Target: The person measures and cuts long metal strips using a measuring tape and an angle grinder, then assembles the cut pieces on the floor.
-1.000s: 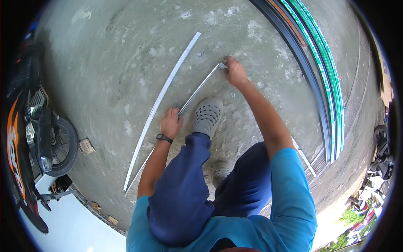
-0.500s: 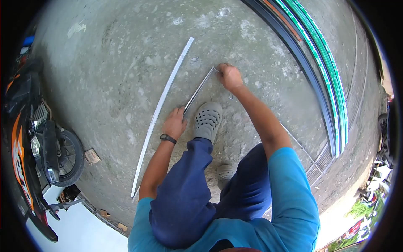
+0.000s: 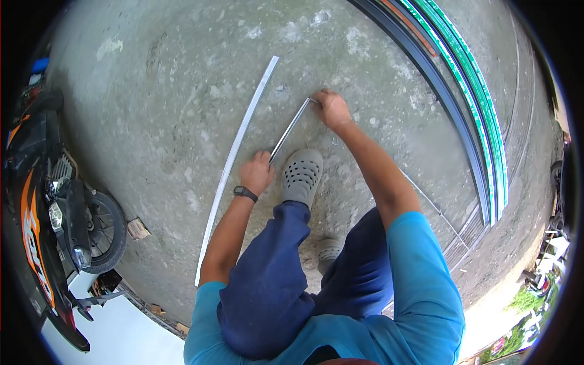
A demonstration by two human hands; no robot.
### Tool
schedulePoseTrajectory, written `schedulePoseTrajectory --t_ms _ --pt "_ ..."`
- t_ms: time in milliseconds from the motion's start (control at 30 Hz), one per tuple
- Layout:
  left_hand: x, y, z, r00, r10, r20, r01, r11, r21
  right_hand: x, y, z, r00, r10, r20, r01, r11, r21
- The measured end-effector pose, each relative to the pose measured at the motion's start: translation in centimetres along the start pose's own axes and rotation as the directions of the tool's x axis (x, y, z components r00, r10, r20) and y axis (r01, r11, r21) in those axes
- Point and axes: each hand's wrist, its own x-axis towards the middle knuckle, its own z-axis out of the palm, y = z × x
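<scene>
A thin, shiny metal rod (image 3: 291, 131) slants over the concrete floor just ahead of my foot. My left hand (image 3: 257, 173) is closed around its lower end. At the upper end the rod turns sharply, and the fingers of my right hand (image 3: 333, 109) grip the short bent part. My left hand is close beside the toe of a grey clog (image 3: 302, 176). To the left of that hand, a long flat silver metal strip (image 3: 239, 143) lies on the floor, passing behind my left forearm.
Long dark profiles (image 3: 435, 82) and green-wrapped lengths (image 3: 474, 91) lie along the right, with a reddish-brown strip (image 3: 420, 36) among them. A black and orange motorcycle (image 3: 36, 231) stands at the left. A small block (image 3: 138, 229) sits near its wheel. A floor grate (image 3: 465, 240) is at lower right.
My left hand has shifted slightly up and right along with the view. Both hands keep their hold on the metal rod, which has hardly moved.
</scene>
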Motion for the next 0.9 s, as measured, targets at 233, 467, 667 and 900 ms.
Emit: schedulePoseTrajectory --t_ms 233,467,667,900 --pt "0.0 0.6 1.1 1.0 -0.003 0.012 0.002 0.998 0.056 0.0 -0.1 0.1 1.0 -0.003 0.024 0.003 1.0 0.006" --pt "0.7 0.2 0.8 0.996 -0.001 0.094 -0.002 1.0 0.028 0.1 0.3 0.8 1.0 -0.018 -0.018 0.018 0.999 0.026" --pt "1.2 0.2 0.0 0.994 -0.001 0.111 0.002 1.0 -0.011 0.0 0.0 0.8 0.999 0.037 -0.012 -0.036 0.999 0.034" --pt "1.3 -0.1 -0.2 0.996 0.014 0.087 -0.011 0.999 -0.034 -0.1 0.0 1.0 0.999 0.035 -0.025 -0.034 0.999 0.015"
